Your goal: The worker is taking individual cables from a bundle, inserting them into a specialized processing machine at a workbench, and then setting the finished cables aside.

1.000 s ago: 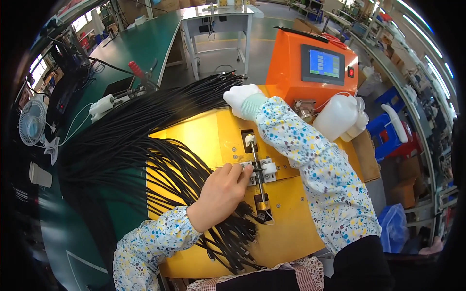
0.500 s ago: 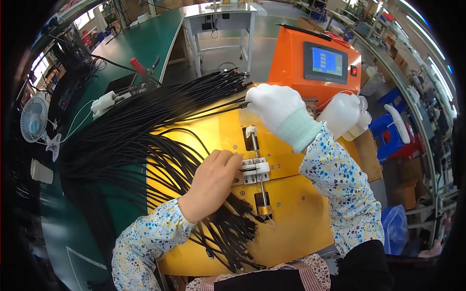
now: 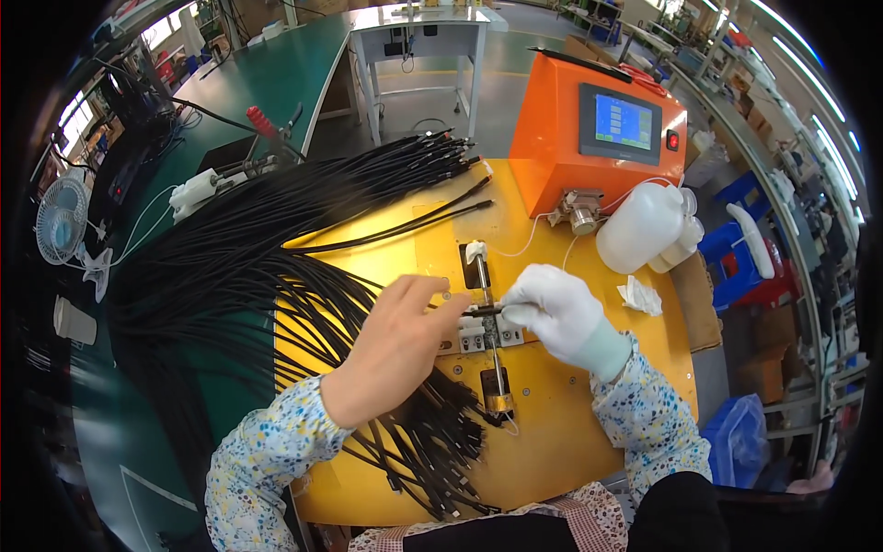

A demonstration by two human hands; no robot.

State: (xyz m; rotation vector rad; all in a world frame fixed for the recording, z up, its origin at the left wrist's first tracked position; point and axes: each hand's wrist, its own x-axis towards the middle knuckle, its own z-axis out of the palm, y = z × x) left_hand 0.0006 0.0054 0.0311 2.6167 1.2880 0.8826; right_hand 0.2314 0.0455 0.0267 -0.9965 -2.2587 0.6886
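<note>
My bare left hand (image 3: 397,340) has its fingers curled around a black cable (image 3: 482,311) just left of the fixture. At the cable's end, my right hand (image 3: 556,315), in a white glove, pinches with thumb and fingertips. The cable lies level between both hands, over a small white-and-metal clamping fixture (image 3: 473,340). Metal rods run from the fixture toward a white-tipped nozzle (image 3: 475,250) and a brass fitting (image 3: 499,403). My left fingertips partly hide where the cable is gripped.
A thick bundle of black cables (image 3: 276,198) spreads from the left, with more cable ends (image 3: 441,460) near me. Behind the yellow plate (image 3: 570,432) stands an orange machine (image 3: 552,120) with a screen. White bottles (image 3: 641,221) and a crumpled tissue (image 3: 641,296) lie right.
My right hand has come down from the far cable ends to the fixture and now pinches a cable end. My left hand has lifted slightly off the fixture. Two loose cables stay behind.
</note>
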